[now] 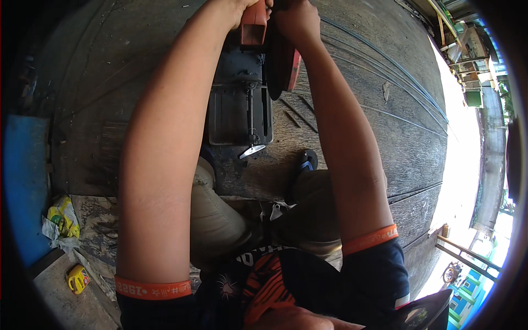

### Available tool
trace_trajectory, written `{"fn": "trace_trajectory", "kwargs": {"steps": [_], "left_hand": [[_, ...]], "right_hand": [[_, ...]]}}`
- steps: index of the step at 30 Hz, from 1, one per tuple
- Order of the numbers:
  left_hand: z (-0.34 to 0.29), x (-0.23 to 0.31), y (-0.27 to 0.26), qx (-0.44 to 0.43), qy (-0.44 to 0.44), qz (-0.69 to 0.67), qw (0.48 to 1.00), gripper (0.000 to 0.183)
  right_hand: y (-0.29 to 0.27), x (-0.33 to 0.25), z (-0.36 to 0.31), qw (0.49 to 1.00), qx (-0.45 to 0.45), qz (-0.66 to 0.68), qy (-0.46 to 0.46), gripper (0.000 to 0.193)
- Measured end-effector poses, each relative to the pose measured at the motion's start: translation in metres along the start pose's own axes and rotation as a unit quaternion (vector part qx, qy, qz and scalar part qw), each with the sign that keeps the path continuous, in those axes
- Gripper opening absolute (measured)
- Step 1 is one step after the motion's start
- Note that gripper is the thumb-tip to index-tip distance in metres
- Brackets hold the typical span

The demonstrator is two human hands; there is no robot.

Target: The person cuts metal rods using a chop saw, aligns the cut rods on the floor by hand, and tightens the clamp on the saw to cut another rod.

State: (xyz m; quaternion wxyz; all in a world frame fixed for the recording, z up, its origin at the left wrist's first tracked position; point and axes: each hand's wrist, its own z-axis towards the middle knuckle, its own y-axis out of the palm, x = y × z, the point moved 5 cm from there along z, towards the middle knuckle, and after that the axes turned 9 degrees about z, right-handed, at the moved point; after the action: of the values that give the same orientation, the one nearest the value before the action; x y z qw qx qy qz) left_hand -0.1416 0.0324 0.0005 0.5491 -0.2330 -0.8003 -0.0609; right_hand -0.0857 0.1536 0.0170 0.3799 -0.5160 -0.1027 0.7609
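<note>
A cut-off saw stands on the wooden floor in front of me, with a black base (220, 124) and an orange-red hollow part (253, 34) at the top edge. My left hand (235, 10) is closed around that orange-red part, some fingertips showing on its far side. Beside it my right hand (298, 23) is curled over something dark that the frame edge and the hand hide. Below my right hand hang a dark disc (273, 69) and a red guard (293, 71). A screw rod (251, 110) with a silver handle (252, 152) runs along the base.
Several dark metal pieces (297, 116) lie right of the base. Long thin rods (385, 71) stretch across the floor at the right. A foot in a blue-strapped sandal (309, 160) is near the base. Yellow packaging (65, 217) and a yellow container (78, 279) lie at the left.
</note>
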Motion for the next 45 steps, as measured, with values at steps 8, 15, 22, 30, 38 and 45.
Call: {"fn": "trace_trajectory", "kwargs": {"steps": [8,15,22,30,38,45], "left_hand": [[-0.016,-0.021,0.013,0.0,0.013,-0.064,0.998,0.013],[-0.059,-0.037,0.025,0.009,0.034,-0.039,0.999,0.013],[-0.077,-0.065,0.035,0.046,0.014,-0.067,0.997,0.014],[-0.094,-0.096,0.049,0.078,0.02,-0.104,0.991,0.014],[-0.101,-0.11,0.053,0.088,0.05,-0.121,0.987,0.011],[-0.109,-0.112,0.057,0.064,0.041,-0.094,0.993,0.015]], "right_hand": [[0.004,0.011,-0.021,0.982,0.091,-0.016,-0.166,0.05],[-0.006,-0.01,-0.051,0.99,-0.015,0.139,-0.03,0.054],[0.01,0.033,-0.076,0.997,0.048,0.06,-0.022,0.065],[0.009,0.035,-0.11,0.994,0.067,0.082,-0.039,0.065],[0.01,0.037,-0.127,0.994,0.067,0.062,-0.063,0.064],[0.01,0.042,-0.131,0.991,0.078,0.099,-0.044,0.063]]}}
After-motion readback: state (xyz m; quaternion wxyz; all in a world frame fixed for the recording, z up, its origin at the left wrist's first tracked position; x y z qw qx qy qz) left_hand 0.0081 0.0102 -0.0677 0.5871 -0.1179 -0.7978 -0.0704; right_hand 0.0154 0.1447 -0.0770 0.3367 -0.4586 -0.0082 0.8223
